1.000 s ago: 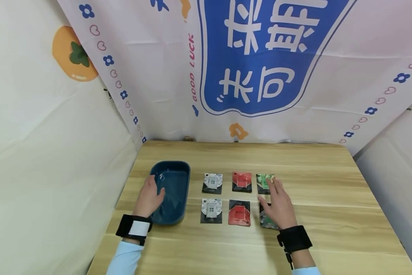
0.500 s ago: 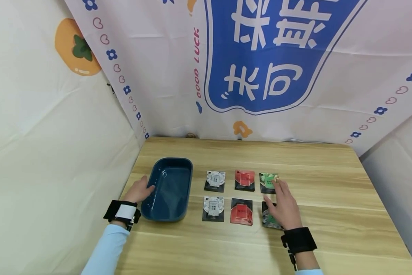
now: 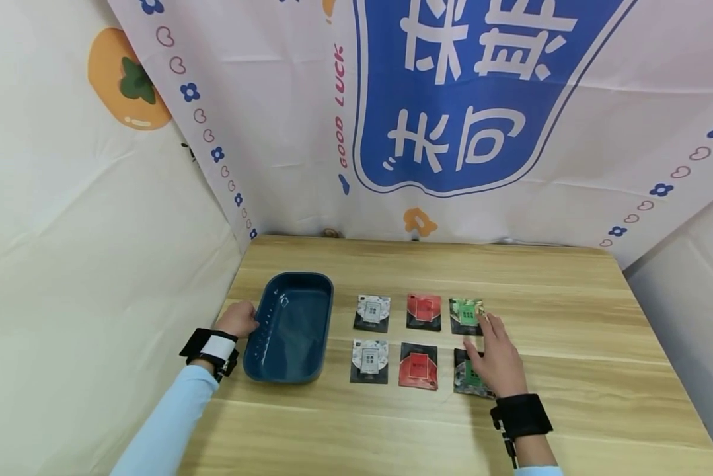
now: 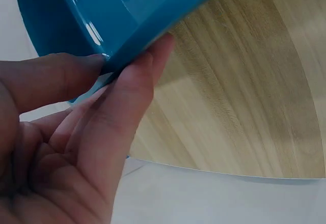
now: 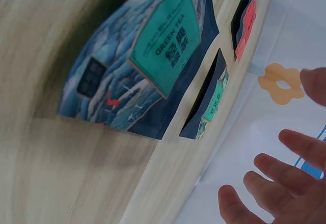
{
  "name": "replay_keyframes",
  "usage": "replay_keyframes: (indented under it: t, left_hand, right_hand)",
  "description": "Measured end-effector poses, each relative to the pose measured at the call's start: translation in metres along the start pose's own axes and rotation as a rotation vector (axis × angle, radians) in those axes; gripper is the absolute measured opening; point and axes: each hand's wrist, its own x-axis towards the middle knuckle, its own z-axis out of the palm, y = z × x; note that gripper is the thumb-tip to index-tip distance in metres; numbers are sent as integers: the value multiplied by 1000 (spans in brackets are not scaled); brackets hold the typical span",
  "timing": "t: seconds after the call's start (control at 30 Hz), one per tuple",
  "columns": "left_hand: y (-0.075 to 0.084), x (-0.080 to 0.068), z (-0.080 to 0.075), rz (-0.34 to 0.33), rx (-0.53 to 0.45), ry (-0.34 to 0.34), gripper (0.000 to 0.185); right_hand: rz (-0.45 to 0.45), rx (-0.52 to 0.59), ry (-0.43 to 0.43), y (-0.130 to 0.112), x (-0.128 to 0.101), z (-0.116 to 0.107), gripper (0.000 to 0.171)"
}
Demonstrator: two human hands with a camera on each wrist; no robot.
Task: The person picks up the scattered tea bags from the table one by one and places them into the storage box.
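Note:
My left hand (image 3: 237,319) pinches the left rim of a dark blue rectangular tray (image 3: 330,311); in the left wrist view its thumb lies on the inner side and its fingers on the outer side. My right hand (image 3: 501,363) hovers with spread fingers over the right-hand pair of tea sachets, holding nothing. Beneath it lies the nearer green tea sachet (image 5: 147,61), partly covered by the hand in the head view. The farther green sachet (image 3: 464,324) lies just beyond, close to the fingertips.
Left of the green sachets lie two red sachets (image 3: 423,313) and two white-and-black sachets (image 3: 369,361), in two rows on the wooden table (image 3: 356,423). A printed cloth (image 3: 285,145) hangs behind the table's back edge, and a pale cloth (image 3: 94,264) borders the left.
My left hand has moved from over the tray's inside to its left rim and now grips it. My right hand has shifted slightly right, uncovering more of the green sachets.

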Motion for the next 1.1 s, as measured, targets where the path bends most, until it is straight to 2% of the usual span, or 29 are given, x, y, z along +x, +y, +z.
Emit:
replay_keyframes:
  t: [0.2,0.43,0.77,1.1]
  left_hand:
    - [-4,-3,-6,6,-11,9,20]
    - [-13,-1,-7,25,-8,9,28]
    - [-5,0,-7,-7,1,-32,27]
    - [-2,7,-2,42,2,-4,27]
  right_hand:
    - [50,-11,-14,5,12,-3,54]
    - [146,-41,-87,11,32,1,53]
    - [206,-101,-194,19,55,12,55]
    - [304,-120,-176,30,65,25,58]
